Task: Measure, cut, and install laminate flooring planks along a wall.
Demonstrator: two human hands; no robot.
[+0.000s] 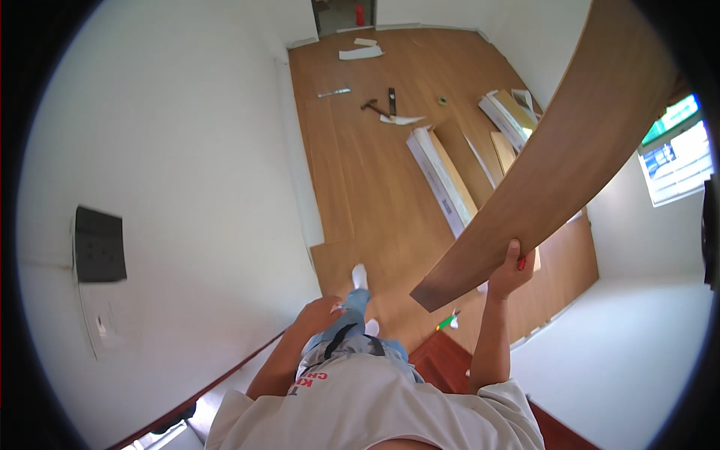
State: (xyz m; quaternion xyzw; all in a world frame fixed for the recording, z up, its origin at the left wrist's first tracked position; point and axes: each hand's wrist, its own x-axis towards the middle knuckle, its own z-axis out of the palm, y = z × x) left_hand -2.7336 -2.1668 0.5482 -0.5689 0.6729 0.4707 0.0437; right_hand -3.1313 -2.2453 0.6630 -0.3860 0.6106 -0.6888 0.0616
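Observation:
A long wooden plank [547,157] rises diagonally from near my waist to the upper right, gripped by my right hand [508,274]. A small red object [523,262] shows at that hand, pressed by the plank. My left hand [321,313] hangs by my jeans [354,304] with fingers curled; whether it holds anything is hidden. A green-handled tool [446,322] lies on the floor below the plank.
Laminate flooring [352,202] holds long cartons [435,180], more boards [502,146], a hammer [371,105], a black bar [392,101], a tape roll [442,100] and white scraps [360,52]. White walls [172,187] flank it; a doorway [341,15] is ahead, a window [671,161] right.

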